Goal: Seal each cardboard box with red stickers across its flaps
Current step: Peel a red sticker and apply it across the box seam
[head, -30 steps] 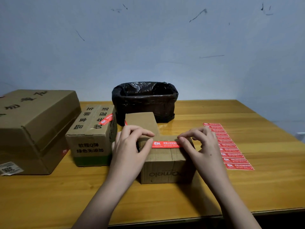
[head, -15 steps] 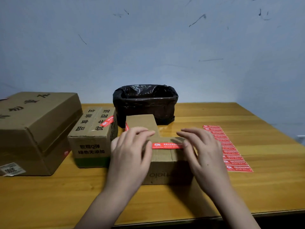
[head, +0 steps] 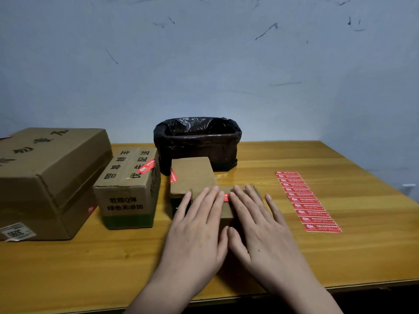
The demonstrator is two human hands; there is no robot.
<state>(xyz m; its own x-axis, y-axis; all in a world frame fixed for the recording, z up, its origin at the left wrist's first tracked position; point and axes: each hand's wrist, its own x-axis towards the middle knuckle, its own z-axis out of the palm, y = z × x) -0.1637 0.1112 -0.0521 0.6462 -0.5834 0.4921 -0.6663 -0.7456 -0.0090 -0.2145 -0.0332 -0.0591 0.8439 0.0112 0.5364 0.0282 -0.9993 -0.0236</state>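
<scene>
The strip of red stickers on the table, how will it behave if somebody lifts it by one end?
The strip of red stickers lies flat and looks paper-thin, so it would probably droop, feel very light and slide readily on the glossy table. The lines between labels suggest it might fold there.

Both hands cover most of the small box [head: 226,214] and nearly all of its red sticker [head: 226,197]. The big box [head: 45,177] is cut off at the left edge.

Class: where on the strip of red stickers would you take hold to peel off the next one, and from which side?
Probably the nearest sticker's outer right corner on the sticker strip, approached from the right: the strip lies flat, that edge is free.
</scene>
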